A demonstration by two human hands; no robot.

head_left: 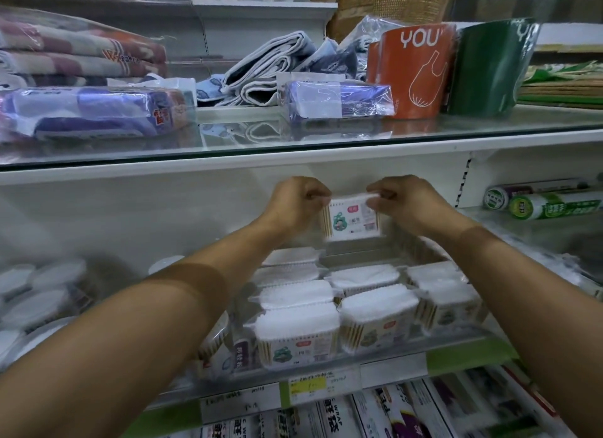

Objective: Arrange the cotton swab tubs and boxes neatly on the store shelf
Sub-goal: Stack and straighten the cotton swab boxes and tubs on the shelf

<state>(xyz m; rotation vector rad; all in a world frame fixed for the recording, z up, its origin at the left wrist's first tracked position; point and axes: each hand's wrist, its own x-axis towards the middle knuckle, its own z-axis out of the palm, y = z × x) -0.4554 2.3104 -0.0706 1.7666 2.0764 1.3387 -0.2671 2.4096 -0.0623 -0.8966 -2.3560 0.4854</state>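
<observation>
The only writing I can read cleanly is "YOU" in white on the orange roll pack (411,69) up on the glass top shelf (326,134), repeated partly on the green roll pack (489,69) beside it. The held cotton swab box (354,217) carries a white label with a green cartoon figure and a small red tag; its text is too blurred for me to read.

Both my arms reach forward into the middle shelf. My left hand (298,199) pinches the box's upper left corner, and my right hand (391,199) pinches the upper right corner, fingers curled on the top edge. The box is upright, raised above the rows of cotton swab boxes (365,294) standing on the shelf below it, label facing me.

Round cotton swab tubs (42,287) sit blurred at far left. Folded towels (270,69) lie on top, green-labelled wrap rolls (538,201) at right, and price tags (308,387) line the shelf edge.
</observation>
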